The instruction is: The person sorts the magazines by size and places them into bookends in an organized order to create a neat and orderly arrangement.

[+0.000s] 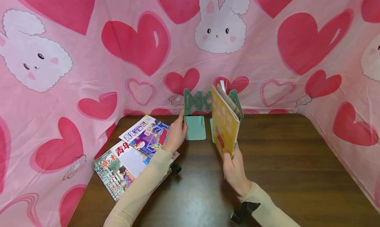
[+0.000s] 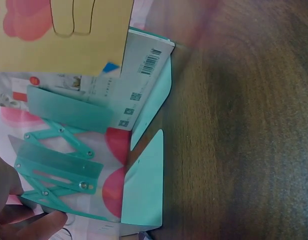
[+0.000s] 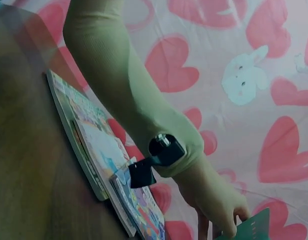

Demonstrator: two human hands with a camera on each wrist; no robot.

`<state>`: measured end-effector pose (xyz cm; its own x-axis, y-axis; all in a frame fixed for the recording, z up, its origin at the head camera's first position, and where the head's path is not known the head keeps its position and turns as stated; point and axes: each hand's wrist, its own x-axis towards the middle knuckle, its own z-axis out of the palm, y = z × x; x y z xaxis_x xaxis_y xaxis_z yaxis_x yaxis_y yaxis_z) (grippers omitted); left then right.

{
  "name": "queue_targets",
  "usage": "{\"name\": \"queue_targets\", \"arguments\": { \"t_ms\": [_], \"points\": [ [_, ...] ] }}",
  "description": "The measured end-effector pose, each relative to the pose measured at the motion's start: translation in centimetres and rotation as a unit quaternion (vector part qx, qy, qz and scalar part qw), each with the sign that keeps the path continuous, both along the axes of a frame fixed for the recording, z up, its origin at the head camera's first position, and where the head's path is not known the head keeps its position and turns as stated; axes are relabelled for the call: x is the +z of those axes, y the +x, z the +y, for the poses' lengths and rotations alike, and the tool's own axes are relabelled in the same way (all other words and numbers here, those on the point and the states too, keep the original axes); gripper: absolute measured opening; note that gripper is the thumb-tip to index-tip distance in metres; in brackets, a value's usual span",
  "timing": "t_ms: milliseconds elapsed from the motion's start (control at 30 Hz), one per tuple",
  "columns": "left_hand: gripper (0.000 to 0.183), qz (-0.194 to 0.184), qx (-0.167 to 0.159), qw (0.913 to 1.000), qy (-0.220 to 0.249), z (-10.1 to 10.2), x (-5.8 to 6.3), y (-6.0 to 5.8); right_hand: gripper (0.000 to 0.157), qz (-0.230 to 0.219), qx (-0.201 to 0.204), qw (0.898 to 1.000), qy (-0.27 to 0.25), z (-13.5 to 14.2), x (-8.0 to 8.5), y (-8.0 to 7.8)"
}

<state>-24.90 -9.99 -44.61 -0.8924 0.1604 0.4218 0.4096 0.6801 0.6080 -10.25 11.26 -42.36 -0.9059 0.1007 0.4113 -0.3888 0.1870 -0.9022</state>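
A green expandable bookend (image 1: 195,128) with crisscross bars stands near the far edge of the table. My left hand (image 1: 177,133) grips its left end plate, fingers around the edge in the left wrist view. In my right hand (image 1: 236,171), held by its lower near edge, is a yellow book (image 1: 224,121), upright and tilted in front of the rack's right side. Behind it, a book with a white back cover and barcode (image 2: 125,92) stands against the right end of the bookend. The right wrist view shows the left hand at the green plate, not the right hand.
Several overlapping magazines lie on the left of the table: a purple-covered one (image 1: 151,138) on top and one with a green street picture (image 1: 111,174) nearer. The brown wooden table (image 1: 297,164) reaches back to a pink heart-and-rabbit curtain (image 1: 142,88).
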Motion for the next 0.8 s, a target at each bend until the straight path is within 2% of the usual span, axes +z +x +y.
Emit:
{"name": "queue_targets", "arguments": {
  "t_ms": [200, 467, 800],
  "points": [
    [0.061, 0.023, 0.007, 0.9996, -0.018, 0.0, -0.3, 0.0, 0.065, 0.0, 0.004, 1.0, 0.012, -0.6, -0.4, -1.9],
    [0.064, 0.01, -0.003, 0.9999, -0.006, 0.0, -0.3, 0.0, 0.072, -0.006, 0.0, 1.0, 0.012, -1.3, -1.1, -4.5],
    [0.066, 0.011, 0.001, 0.9999, -0.008, 0.0, -0.2, -0.1, 0.069, 0.033, -0.003, 0.999, 0.007, -2.1, -1.9, -8.3]
  ]
}}
